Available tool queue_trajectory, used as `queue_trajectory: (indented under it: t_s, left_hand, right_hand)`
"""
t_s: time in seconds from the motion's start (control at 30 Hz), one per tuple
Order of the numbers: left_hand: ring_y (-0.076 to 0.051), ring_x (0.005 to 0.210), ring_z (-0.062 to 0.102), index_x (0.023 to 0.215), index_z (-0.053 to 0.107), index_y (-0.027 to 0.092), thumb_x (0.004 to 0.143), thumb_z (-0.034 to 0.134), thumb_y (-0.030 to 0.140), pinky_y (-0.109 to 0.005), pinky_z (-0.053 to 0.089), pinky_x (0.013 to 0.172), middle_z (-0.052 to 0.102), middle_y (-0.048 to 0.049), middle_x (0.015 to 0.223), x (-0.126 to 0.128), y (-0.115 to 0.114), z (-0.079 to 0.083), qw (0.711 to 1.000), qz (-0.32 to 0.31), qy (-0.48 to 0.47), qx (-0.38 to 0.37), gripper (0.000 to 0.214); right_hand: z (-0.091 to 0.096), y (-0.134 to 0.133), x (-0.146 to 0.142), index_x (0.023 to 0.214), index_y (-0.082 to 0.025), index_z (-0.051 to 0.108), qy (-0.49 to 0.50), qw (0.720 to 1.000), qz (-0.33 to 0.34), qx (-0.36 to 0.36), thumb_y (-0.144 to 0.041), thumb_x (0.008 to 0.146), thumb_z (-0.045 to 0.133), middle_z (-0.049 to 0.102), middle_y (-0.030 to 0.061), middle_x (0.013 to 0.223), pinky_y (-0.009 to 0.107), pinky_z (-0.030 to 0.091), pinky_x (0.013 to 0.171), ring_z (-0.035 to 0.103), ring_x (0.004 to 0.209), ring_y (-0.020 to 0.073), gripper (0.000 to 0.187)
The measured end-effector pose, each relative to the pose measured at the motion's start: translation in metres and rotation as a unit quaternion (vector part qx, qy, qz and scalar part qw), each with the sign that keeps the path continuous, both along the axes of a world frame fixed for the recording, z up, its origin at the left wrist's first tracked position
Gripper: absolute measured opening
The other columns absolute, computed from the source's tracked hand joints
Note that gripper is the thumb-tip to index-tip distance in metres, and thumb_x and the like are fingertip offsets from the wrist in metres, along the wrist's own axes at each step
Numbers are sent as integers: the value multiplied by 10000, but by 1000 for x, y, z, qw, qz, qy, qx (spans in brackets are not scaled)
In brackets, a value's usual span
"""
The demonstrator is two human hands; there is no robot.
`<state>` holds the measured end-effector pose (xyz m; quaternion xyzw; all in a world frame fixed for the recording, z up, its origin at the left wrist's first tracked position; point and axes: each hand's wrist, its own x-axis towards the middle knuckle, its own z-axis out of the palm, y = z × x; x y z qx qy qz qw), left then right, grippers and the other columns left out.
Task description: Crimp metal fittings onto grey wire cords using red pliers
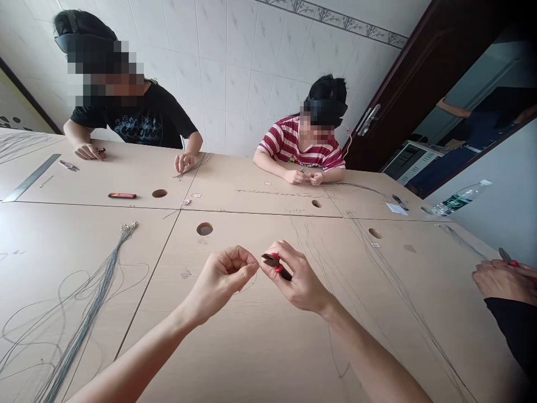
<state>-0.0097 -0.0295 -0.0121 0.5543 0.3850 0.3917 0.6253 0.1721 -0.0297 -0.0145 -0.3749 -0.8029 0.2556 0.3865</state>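
Note:
My left hand is closed in a pinch on a thin wire that loops down from its fingertips over the table. My right hand is wrapped round small red-handled pliers, whose dark jaws point left at the pinched end of the wire. Both hands hover just above the light wooden table, close together, near its middle.
A bundle of grey wires lies at the left, and loose strands run down the right. Two people sit across the table working with small parts. Another person's hand rests at the right edge. A metal ruler, a red-and-black bar-shaped thing and a water bottle lie farther off.

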Motion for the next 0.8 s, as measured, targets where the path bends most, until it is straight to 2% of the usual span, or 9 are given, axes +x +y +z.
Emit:
queue_trajectory:
  t_s: [0.13, 0.23, 0.33, 0.4, 0.5, 0.57, 0.67, 0.8]
  left_hand:
    - [-30, 464, 340, 778, 585, 162, 866, 600, 320, -159, 284, 437, 469, 71, 553, 1, 0, -3, 1000, 14, 14, 14, 182]
    - [-60, 495, 477, 843, 638, 162, 867, 600, 334, -189, 394, 486, 595, 31, 607, 3, -1, -1, 997, 64, 11, 29, 178]
    - [-140, 777, 643, 897, 703, 161, 825, 661, 326, -252, 513, 723, 720, -57, 905, 4, 1, -1, 990, 137, -15, 35, 185]
    - [-192, 1001, 632, 908, 731, 180, 793, 703, 319, -292, 500, 885, 700, -70, 1096, 3, 2, -4, 985, 159, -53, 23, 183]
    - [-224, 1090, 601, 935, 743, 215, 781, 719, 320, -332, 496, 931, 681, -57, 1157, 0, 4, -9, 980, 166, -108, 4, 187]
    - [-219, 1031, 620, 921, 748, 216, 784, 715, 323, -328, 517, 880, 701, -60, 1091, -1, 4, -11, 984, 152, -95, -2, 177]
    - [-198, 933, 626, 864, 755, 198, 795, 700, 330, -298, 520, 810, 712, -67, 1012, 4, 0, -12, 996, 87, -22, -4, 159]
    - [-142, 731, 605, 808, 749, 164, 813, 667, 316, -253, 503, 668, 714, -75, 900, 26, -16, -18, 1000, -12, 18, -4, 173]
  right_hand:
    - [-2, 1, 0, 790, -216, 430, 8, 1000, -12, -14, -171, 890, 491, 454, -9, 731, 278, 378, 679, 414, 713, 138, 125]
    - [-2, 2, 4, 790, -213, 437, 16, 999, -29, -28, -191, 895, 487, 467, -8, 746, 270, 377, 657, 433, 699, 129, 118]
    - [1, 3, 13, 789, -211, 444, 13, 997, -60, -40, -230, 908, 478, 462, -13, 726, 267, 369, 631, 428, 657, 121, 126]
    - [3, 3, 24, 771, -210, 442, 19, 995, -90, -40, -267, 919, 474, 445, -19, 698, 264, 363, 610, 416, 624, 115, 162]
    - [6, 2, 46, 765, -209, 461, 33, 989, -141, -25, -310, 924, 479, 435, -24, 673, 256, 356, 576, 404, 586, 107, 189]
    - [9, 2, 67, 770, -209, 482, 35, 982, -185, -1, -330, 915, 497, 436, -27, 662, 252, 356, 563, 404, 575, 106, 190]
    - [16, 1, 106, 788, -210, 529, 39, 962, -266, 43, -368, 890, 538, 471, -22, 672, 254, 366, 568, 427, 582, 109, 188]
    - [31, -11, 165, 794, -199, 586, 69, 914, -384, 107, -392, 839, 613, 556, 26, 732, 293, 399, 642, 500, 647, 130, 200]
